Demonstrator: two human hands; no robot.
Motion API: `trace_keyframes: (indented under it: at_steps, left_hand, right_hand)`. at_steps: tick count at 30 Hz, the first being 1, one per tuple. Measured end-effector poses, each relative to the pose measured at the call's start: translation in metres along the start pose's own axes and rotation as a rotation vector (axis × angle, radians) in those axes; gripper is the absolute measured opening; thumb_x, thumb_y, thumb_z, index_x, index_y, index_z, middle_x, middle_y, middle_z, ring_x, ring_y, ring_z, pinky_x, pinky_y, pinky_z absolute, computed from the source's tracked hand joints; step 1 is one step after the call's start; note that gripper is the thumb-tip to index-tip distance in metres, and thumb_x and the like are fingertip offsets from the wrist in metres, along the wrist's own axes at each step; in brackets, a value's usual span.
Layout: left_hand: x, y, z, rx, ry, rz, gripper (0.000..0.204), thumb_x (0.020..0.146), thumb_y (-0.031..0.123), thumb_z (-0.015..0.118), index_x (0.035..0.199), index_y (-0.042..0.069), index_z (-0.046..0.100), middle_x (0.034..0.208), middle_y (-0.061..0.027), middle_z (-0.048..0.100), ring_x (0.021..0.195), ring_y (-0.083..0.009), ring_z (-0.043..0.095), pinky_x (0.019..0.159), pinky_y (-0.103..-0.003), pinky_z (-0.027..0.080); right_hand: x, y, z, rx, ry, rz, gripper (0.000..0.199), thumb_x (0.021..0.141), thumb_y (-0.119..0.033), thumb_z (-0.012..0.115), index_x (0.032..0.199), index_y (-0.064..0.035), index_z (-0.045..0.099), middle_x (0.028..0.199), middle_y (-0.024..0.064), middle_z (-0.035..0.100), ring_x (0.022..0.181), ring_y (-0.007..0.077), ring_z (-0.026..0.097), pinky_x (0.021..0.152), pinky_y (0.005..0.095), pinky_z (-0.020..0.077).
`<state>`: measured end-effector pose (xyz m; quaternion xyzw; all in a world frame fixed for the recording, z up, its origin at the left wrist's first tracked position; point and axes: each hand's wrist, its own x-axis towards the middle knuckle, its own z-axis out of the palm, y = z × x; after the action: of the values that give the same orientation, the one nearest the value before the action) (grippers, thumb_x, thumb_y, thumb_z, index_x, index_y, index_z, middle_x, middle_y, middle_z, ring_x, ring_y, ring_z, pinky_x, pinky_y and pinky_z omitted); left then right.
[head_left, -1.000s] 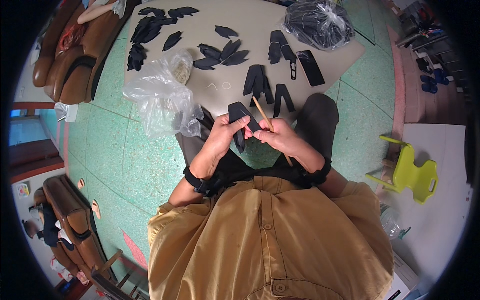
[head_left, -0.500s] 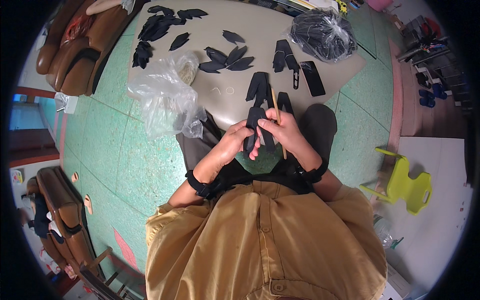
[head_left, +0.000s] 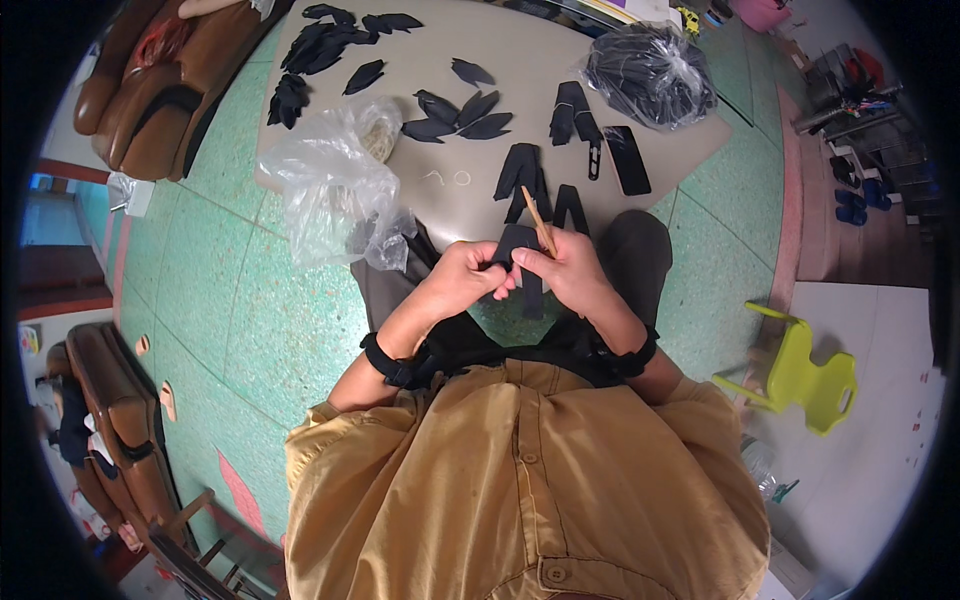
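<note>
Between my hands, at the near edge of the table, is a folded black fabric strip (head_left: pixel 517 238), its lower end hanging down. My left hand (head_left: pixel 460 283) pinches it from the left side. On the other side my right hand (head_left: pixel 574 275) presses its thumb on the strip and also holds a thin wooden stick (head_left: pixel 537 218), tip pointing up and away. Just beyond lie more folded black strips (head_left: pixel 519 170), and another black strip (head_left: pixel 570 207) lies by my right hand. Two thin pale bands (head_left: pixel 461 178) rest on the table to the left.
A clear plastic bag (head_left: pixel 335 190) overhangs the near left table edge. Several black folded bundles (head_left: pixel 325 45) are spread at the far left and middle. At the right are a phone (head_left: pixel 627 160), a tied black bundle (head_left: pixel 573 112) and a stuffed bag (head_left: pixel 650 78). A green chair (head_left: pixel 815 375) stands right.
The wooden stick has tilted, its tip swinging left and its lower end no longer showing below my right hand. The strip between my hands has shifted and folded slightly; my hands stay close together.
</note>
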<state>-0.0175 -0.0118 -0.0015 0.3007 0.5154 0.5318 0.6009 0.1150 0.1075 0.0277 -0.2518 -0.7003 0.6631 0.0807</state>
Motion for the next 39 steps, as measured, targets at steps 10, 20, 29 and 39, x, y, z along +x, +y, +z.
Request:
trace_keyframes:
  at_steps: [10, 20, 29, 39]
  left_hand:
    - [-0.009, 0.013, 0.006, -0.323, 0.023, -0.089, 0.015, 0.087, 0.009, 0.048, 0.095, -0.002, 0.055, 0.082, -0.0088, 0.060, 0.070, -0.0143, 0.059, 0.060, -0.025, 0.049]
    - [-0.007, 0.000, -0.004, -0.272, -0.129, -0.052, 0.019, 0.083, -0.002, 0.049, 0.100, -0.002, 0.058, 0.087, -0.0087, 0.062, 0.078, -0.0154, 0.061, 0.071, -0.028, 0.050]
    - [-0.007, 0.003, 0.001, -0.118, -0.013, 0.032, 0.019, 0.081, -0.007, 0.047, 0.097, -0.002, 0.056, 0.085, -0.0087, 0.062, 0.075, -0.0146, 0.060, 0.071, -0.026, 0.049]
    - [0.000, -0.001, 0.024, -0.146, 0.220, 0.287, 0.015, 0.088, 0.002, 0.049, 0.103, 0.003, 0.048, 0.086, -0.0064, 0.059, 0.062, -0.0096, 0.057, 0.054, -0.020, 0.046]
  right_hand:
    - [-0.001, -0.004, -0.007, 0.345, -0.044, 0.230, 0.010, 0.082, -0.011, 0.059, 0.079, -0.0021, 0.057, 0.070, 0.0021, 0.059, 0.056, 0.0061, 0.052, 0.045, 0.0185, 0.0360]
    - [-0.003, 0.002, -0.006, 0.179, -0.013, 0.081, 0.011, 0.081, -0.011, 0.062, 0.076, -0.0026, 0.057, 0.067, 0.0012, 0.058, 0.054, 0.0053, 0.050, 0.046, 0.0186, 0.0363]
    - [-0.003, 0.006, -0.015, 0.476, -0.007, 0.216, 0.008, 0.082, -0.010, 0.060, 0.077, -0.0055, 0.056, 0.059, -0.0056, 0.047, 0.045, 0.0002, 0.036, 0.039, 0.0170, 0.0237]
    - [-0.001, 0.017, 0.000, 0.654, 0.142, 0.126, 0.006, 0.083, -0.011, 0.056, 0.080, -0.0056, 0.055, 0.064, -0.0032, 0.052, 0.044, 0.0006, 0.037, 0.037, 0.0166, 0.0252]
